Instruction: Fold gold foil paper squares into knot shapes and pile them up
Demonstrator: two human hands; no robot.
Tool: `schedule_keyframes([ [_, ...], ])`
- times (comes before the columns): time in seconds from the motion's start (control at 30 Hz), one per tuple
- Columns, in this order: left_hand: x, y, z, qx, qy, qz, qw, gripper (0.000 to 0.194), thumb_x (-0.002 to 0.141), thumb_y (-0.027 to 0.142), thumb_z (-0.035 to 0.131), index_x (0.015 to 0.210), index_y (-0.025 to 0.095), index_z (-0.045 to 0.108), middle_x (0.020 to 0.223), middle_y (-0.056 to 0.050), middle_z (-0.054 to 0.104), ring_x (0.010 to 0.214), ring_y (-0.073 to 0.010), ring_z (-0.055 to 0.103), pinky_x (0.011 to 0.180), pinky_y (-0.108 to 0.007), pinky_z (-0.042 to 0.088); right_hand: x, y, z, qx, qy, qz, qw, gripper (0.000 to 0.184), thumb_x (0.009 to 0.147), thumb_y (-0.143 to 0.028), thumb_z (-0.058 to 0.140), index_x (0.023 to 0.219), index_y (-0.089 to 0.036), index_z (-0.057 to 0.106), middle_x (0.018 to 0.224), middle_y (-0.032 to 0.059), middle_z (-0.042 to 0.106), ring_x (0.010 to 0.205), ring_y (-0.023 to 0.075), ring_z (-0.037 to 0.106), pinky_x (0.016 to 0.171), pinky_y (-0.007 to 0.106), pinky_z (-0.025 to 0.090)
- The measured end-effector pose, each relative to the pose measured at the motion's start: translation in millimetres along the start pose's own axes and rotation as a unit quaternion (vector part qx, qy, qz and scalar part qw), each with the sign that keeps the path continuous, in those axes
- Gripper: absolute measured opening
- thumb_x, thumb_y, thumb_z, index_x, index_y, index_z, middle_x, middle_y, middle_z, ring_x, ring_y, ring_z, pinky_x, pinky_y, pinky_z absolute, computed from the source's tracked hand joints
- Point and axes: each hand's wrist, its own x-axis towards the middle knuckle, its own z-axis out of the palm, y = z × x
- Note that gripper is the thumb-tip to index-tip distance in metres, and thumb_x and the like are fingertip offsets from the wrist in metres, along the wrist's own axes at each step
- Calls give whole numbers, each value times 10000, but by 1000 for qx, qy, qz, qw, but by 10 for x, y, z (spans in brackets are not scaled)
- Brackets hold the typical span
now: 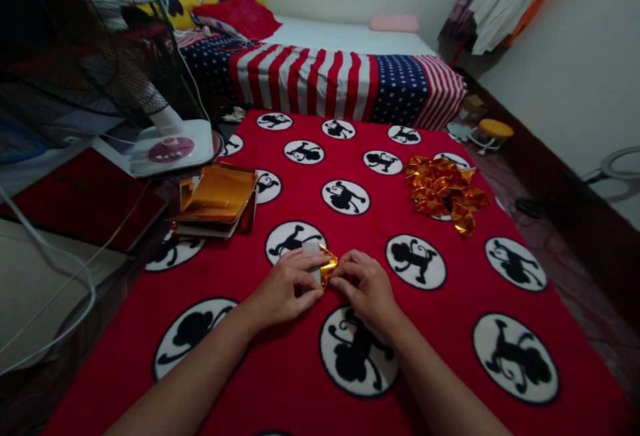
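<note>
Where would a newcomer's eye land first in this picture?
Probably on the bright red cloth with its black monkey figures, filling the middle. Near its centre, the left hand holds a shiny gold piece, the right hand at its tip. Then come the pile of crumpled-looking gold shapes at right and the stack of gold sheets at left.

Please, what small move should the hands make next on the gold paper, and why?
Probably the right hand should crease the gold paper near its pointed right end: the right fingers are at that end, and the left hand seems to steady the piece from the other side.
</note>
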Motion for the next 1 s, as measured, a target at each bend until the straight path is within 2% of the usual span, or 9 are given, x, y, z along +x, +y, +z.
schedule_keyframes([
  [0.27,-3,-40,11,-18,13,11,1000,134,742,151,717,794,271,744,1282,-23,635,1214,-226,556,1083,-456,314,27,-21,26,-32,1,18,999,84,753,-212,764,753,-256,693,839,-25,613,839,158,534,743,294,335],
  [0.6,48,-7,-18,-53,16,5,998,91,711,142,748,700,228,722,1221,-37,675,1173,-215,592,1074,-417,353,52,-52,56,-53,5,30,998,113,730,-226,786,727,-250,676,825,-32,618,832,157,529,715,290,302],
  [1.0,49,-1,-28,-56,19,12,998,80,714,152,751,692,219,714,1210,-45,680,1168,-222,597,1071,-427,363,29,-74,96,-69,29,22,997,96,774,-252,748,720,-244,669,810,-14,621,811,168,517,708,301,282],
])
